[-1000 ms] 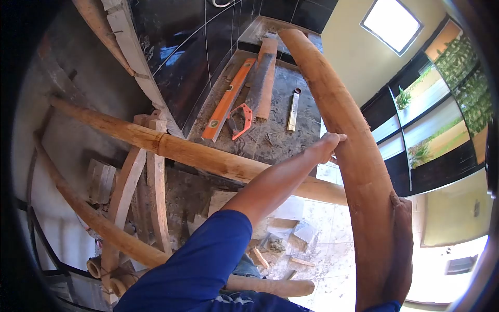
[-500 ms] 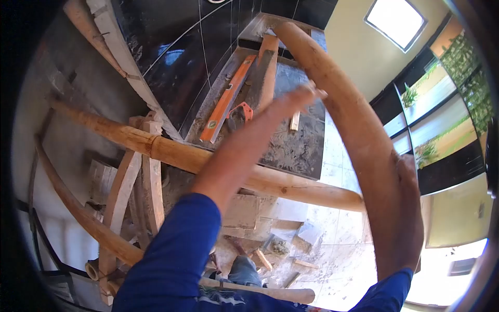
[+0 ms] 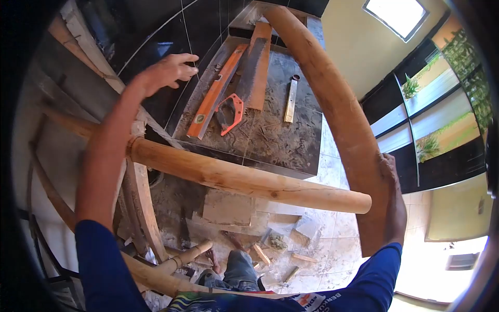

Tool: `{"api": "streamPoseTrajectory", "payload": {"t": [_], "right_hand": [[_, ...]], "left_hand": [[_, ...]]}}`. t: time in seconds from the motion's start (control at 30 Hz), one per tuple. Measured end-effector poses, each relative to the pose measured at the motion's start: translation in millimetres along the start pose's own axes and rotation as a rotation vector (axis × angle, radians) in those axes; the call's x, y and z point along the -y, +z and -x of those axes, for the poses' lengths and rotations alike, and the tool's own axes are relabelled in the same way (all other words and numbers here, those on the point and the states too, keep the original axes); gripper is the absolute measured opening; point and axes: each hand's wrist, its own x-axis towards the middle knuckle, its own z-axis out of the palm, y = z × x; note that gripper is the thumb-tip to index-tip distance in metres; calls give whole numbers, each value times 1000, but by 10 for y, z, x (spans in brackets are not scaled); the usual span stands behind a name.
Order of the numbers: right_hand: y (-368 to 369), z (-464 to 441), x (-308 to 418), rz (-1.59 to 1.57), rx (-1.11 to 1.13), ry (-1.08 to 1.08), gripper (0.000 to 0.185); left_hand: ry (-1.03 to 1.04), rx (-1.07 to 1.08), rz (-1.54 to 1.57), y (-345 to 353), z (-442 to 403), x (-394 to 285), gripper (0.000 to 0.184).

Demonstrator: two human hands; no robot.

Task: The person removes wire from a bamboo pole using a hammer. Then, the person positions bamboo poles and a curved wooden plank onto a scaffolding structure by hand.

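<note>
My left hand (image 3: 169, 72) is raised at the upper left, its fingers apart and holding nothing, in front of the black tiled wall. My right hand (image 3: 389, 167) rests against the right side of a long curved wooden pole (image 3: 338, 104), its fingers partly hidden by the wood. That pole runs from the ledge at the top down to the right. Another round pole (image 3: 234, 177) lies crosswise below my left hand, and its cut end is near the curved pole.
An orange level (image 3: 218, 93), a red-handled saw (image 3: 232, 114), a plank (image 3: 260, 78) and a metal tool (image 3: 291, 101) lie on the dusty black platform (image 3: 291, 145). Wooden props (image 3: 143, 203) stand at the left. Wood scraps (image 3: 261, 254) and tile pieces (image 3: 306, 229) litter the floor.
My left hand has left the curved pole and swung to the upper left. My right hand remains at the curved pole. The view has shifted, and more of the crosswise pole's end shows.
</note>
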Motion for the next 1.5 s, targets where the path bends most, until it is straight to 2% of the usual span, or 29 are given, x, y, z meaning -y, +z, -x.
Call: {"api": "streamPoseTrajectory", "payload": {"t": [0.13, 0.27, 0.33, 0.37, 0.5, 0.6, 0.8, 0.87, 0.97, 1.0, 1.03, 1.1, 1.13, 1.2, 1.23, 1.27, 1.3, 1.33, 1.37, 1.4, 1.43, 1.5], "right_hand": [[480, -24, -507, -119, 115, 46, 37], [1080, 400, -327, -208, 219, 215, 39], [1444, 521, -469, -476, 159, 165, 42], [1511, 512, -545, -320, 182, 149, 46], [1941, 518, -661, -281, 101, 96, 53], [1940, 543, -215, -220, 65, 122, 55], [2189, 432, 154, -266, 67, 151, 60], [2344, 458, 182, 86, -15, 21, 60], [2259, 574, 279, 123, 39, 40, 56], [2219, 641, 266, 118, 77, 29, 54], [2362, 655, -41, 113, -109, -81, 54], [2290, 750, -358, 156, -129, -129, 52], [2257, 906, -632, 220, -146, -295, 49], [2068, 1436, -1135, 224, 10, -543, 39], [1883, 1610, -1209, 160, 174, -627, 34], [1573, 1887, -512, 496, 314, -615, 32], [1298, 2213, -103, 473, 580, -252, 29], [1161, 2411, 210, 728, 845, -203, 26], [1008, 2590, 339, 638, 979, -388, 24], [859, 2700, 575, 403, 1096, -498, 25], [697, 2731, 1215, 305, 1299, -504, 30], [437, 2686, 2026, -19, 1465, -433, 32]], "left_hand": [[-48, -15, -44, -131, 196, 1, 65], [-55, -35, -130, -136, 335, -26, 64], [-64, -23, -161, -124, 404, -1, 64], [-54, -22, -185, -119, 428, 5, 65], [-69, 17, -188, -87, 527, -41, 63], [-66, 6, -179, -65, 567, -25, 61], [-55, 34, -160, -49, 658, 6, 58], [-100, 54, -156, -46, 721, 29, 59], [-151, 31, -178, -95, 917, 27, 59], [-190, 6, -202, -103, 969, 24, 58], [-151, 13, -217, -168, 997, 128, 57], [-140, -22, -213, -310, 1123, 323, 57], [-137, -47, -219, -371, 1204, 419, 56], [-169, -102, -198, -467, 1389, 577, 56], [-196, -155, -188, -499, 1472, 643, 56], [-193, -157, -175, -524, 1547, 720, 56], [-168, -198, -266, -545, 1619, 795, 56], [-144, -237, -359, -561, 1669, 839, 56], [-162, -243, -329, -582, 1714, 856, 57], [-169, -237, -324, -579, 1765, 905, 57], [-137, -277, -305, -577, 1803, 965, 57], [-108, -318, -288, -628, 1888, 1022, 58]]}}
